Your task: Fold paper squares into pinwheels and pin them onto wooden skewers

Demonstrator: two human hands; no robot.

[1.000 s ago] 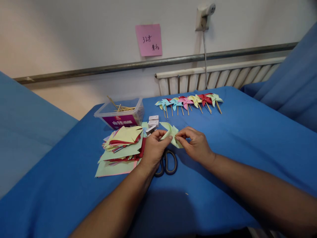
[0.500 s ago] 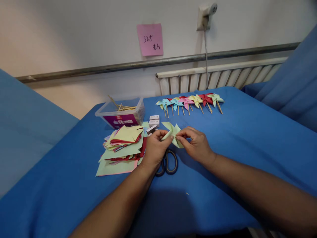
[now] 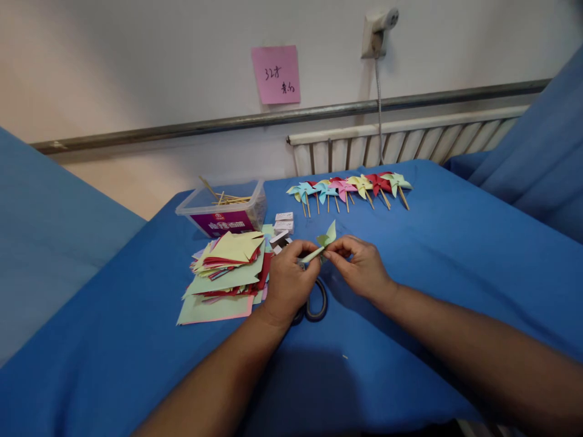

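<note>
Between both hands is a light green paper pinwheel (image 3: pixel 327 237), turned nearly edge-on, with one blade pointing up. My left hand (image 3: pixel 291 279) pinches its left side between thumb and fingers. The fingertips of my right hand (image 3: pixel 357 261) are closed at the pinwheel's middle; whether they also grip a small pin there is hidden. Under my left hand lie scissors (image 3: pixel 322 306) with dark handles, their blades out of sight. Just behind that hand are small white boxes (image 3: pixel 284 226), one of them lying opened.
Stacked cut paper sheets (image 3: pixel 223 282) in several colours lie left of my hands. Behind them stands a clear plastic box (image 3: pixel 255 209) holding wooden sticks. Several finished pinwheels (image 3: pixel 378 184) on sticks line the back of the blue-covered table (image 3: pixel 432 255), near a radiator (image 3: pixel 428 133).
The pinwheel has been tipped from facing me to nearly edge-on, with a blade now upward. My left hand has rotated slightly and shifted right. Both hands keep hold of it.
</note>
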